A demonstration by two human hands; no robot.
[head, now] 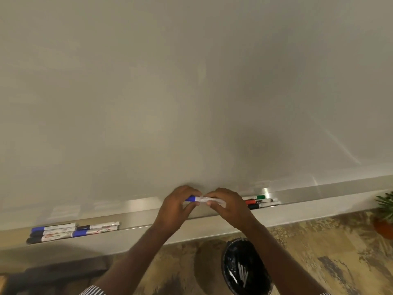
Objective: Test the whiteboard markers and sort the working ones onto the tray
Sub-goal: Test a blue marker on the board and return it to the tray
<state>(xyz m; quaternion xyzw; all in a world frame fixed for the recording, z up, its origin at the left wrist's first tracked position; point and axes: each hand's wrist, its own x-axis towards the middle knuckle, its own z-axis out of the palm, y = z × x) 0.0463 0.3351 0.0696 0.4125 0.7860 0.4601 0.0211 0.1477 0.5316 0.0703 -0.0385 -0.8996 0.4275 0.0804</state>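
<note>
A white marker with a blue cap (pixel 201 199) is held level in front of the whiteboard (pixel 191 92), just above the tray ledge (pixel 136 213). My left hand (pixel 177 206) grips its blue cap end. My right hand (pixel 228 204) grips the white barrel. Several blue and black capped markers (pixel 70 230) lie on the ledge at the left. Three markers, green, red and black capped (pixel 260 202), lie on the ledge to the right of my hands.
Below my right forearm a black-lined bin (pixel 246 267) on the patterned floor holds several markers. A potted plant (pixel 386 213) stands at the right edge. A dark object (pixel 63 271) sits low at the left under the ledge.
</note>
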